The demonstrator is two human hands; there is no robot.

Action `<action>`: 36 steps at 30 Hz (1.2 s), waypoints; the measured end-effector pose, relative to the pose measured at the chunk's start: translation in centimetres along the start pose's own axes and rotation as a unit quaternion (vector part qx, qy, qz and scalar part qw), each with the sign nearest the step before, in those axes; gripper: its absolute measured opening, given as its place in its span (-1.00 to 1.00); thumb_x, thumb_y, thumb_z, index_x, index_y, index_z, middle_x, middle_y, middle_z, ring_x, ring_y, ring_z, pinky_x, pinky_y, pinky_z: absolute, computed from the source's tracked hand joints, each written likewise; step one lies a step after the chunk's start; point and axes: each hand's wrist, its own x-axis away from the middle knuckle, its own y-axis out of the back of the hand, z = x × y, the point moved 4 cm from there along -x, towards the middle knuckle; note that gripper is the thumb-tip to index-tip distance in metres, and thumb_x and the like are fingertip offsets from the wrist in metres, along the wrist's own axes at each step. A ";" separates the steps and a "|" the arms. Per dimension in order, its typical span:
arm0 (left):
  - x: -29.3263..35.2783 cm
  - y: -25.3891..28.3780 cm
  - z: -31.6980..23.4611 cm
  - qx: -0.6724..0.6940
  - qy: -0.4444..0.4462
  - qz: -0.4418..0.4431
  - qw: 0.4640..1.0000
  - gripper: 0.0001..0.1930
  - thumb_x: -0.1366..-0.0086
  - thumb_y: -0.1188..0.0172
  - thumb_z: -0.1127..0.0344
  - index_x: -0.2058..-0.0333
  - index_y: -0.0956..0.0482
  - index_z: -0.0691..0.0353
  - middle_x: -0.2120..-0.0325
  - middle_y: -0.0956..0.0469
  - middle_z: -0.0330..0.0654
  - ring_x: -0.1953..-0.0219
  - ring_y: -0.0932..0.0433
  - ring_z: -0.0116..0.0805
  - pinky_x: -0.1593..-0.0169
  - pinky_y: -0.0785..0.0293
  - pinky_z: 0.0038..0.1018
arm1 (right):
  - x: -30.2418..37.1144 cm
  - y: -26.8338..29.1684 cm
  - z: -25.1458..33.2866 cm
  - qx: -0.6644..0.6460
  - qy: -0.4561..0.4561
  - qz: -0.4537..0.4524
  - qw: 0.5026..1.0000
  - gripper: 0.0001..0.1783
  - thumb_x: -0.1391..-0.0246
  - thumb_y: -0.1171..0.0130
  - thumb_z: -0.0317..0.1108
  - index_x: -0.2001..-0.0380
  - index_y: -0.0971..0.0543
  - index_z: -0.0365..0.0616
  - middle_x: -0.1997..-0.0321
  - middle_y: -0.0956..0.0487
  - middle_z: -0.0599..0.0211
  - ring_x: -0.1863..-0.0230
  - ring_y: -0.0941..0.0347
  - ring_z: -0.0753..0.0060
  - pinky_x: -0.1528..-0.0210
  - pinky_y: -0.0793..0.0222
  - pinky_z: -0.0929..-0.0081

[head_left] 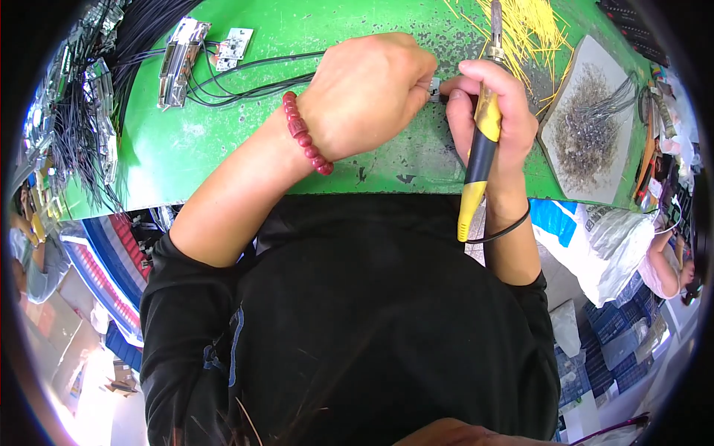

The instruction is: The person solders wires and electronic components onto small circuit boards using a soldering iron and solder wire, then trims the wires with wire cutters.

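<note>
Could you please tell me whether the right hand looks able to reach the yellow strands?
Probably: the yellow strands lie mostly uncovered just beyond the right hand, though the soldering iron in its grip might hinder picking any up.

White plastic bag [616, 245] at right, near blue crates [604, 321].
</note>
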 end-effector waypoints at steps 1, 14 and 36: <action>0.0 0.0 0.0 -0.004 -0.003 0.001 1.000 -0.91 -0.05 -0.19 0.42 0.47 -0.48 0.27 0.49 -0.48 -0.09 0.42 -0.49 -0.04 0.36 -0.41 -0.26 | -0.1 0.0 0.0 0.005 0.032 0.004 0.999 -0.58 0.16 -0.21 -0.72 0.16 -0.55 -0.14 0.36 -0.59 0.28 0.43 -0.55 0.53 0.40 -0.44 0.62; 0.1 0.1 0.1 0.008 0.008 -0.004 1.000 -0.90 -0.09 -0.20 0.38 0.43 -0.53 0.28 0.48 -0.50 -0.09 0.43 -0.52 -0.07 0.36 -0.43 -0.30 | 1.0 -0.1 -1.0 -0.056 -0.085 0.002 0.995 -0.56 0.12 -0.29 -0.65 0.12 -0.51 -0.09 0.50 -0.58 0.42 0.52 -0.44 0.70 0.47 -0.36 0.70; -0.2 -0.6 0.1 -0.016 0.004 -0.010 1.000 -0.91 0.00 -0.17 0.46 0.57 -0.45 0.33 0.53 -0.46 -0.08 0.45 -0.48 -0.05 0.36 -0.41 -0.28 | 4.2 4.0 0.0 -0.101 -0.178 -0.059 0.977 -0.12 -0.14 0.05 0.31 -0.07 -0.42 -0.43 0.59 -0.51 0.29 0.62 -0.27 0.67 0.57 -0.10 0.71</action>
